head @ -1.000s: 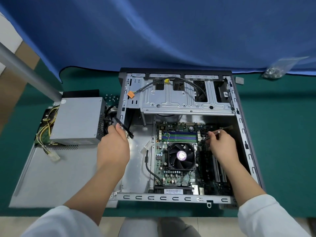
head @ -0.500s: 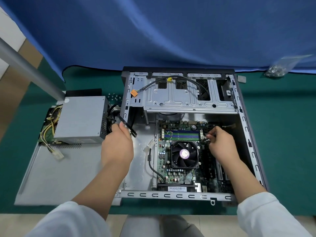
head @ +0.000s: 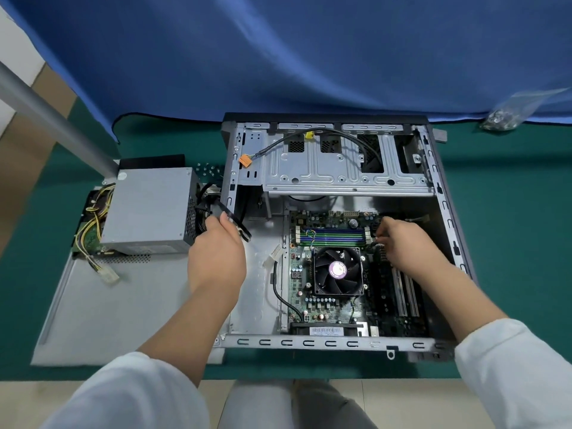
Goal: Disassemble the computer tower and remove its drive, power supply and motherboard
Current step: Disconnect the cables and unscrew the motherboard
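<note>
PSU (head: 148, 209) is already out, sitting on the side panel (head: 102, 308) left of the case (head: 445, 212); mobo (head: 328, 267) is still inside. Left hand (head: 216, 252) has fingers curled round the black cables (head: 235, 221) at the case edge. Right hand (head: 402, 246) pinches smth small by the RAM, can't tell what. Risk: yanking at an angle could bend pins or crack the connector.

No text is reading clearly: the barcode label (head: 326, 330) at the motherboard's (head: 325, 308) six o'clock edge is showing only blur.
</note>
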The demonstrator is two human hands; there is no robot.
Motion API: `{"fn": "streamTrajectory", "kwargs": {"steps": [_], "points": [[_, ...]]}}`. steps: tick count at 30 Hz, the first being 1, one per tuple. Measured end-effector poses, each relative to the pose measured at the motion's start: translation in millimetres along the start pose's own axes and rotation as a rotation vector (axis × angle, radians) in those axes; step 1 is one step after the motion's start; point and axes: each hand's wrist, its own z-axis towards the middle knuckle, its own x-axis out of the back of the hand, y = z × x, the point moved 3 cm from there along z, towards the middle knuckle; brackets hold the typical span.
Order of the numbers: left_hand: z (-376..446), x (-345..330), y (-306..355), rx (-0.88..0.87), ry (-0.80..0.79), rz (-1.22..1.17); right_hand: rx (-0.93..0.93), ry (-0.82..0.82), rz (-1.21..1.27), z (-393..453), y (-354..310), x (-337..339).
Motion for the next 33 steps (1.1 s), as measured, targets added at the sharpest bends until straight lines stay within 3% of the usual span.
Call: {"fn": "streamTrajectory", "kwargs": {"steps": [3, 6, 12, 18, 22, 26, 31, 33], "points": [[1, -1, 0, 0.006, 0.01, -0.002, 0.081, -0.056, -0.177, -1, -8, 3], [1, 0, -1, 0.001, 0.011, -0.007, 0.078, -0.083, -0.203, -1, -12, 5], [1, -1, -1, 0.007, 0.007, -0.012, 0.035, 0.033, -0.314, 1, -10, 6], [2, -2, 0, 0.008, 0.006, -0.003, 0.1, -0.007, -0.126, -2, -9, 10], [1, -1, -1, 0.021, 0.005, -0.002, 0.144, 0.027, -0.154, -5, -11, 9], [2, -3, -2, 0.027, 0.018, 0.0, 0.065, 0.149, -0.299, -5, -9, 9], [3, -6, -6, 0.025, 0.021, -0.011, -0.014, 0.158, -0.002, -7, -10, 5], [3, -6, -6, 0.032, 0.026, -0.006, -0.057, 0.189, -0.021, -7, -8, 4]]}}
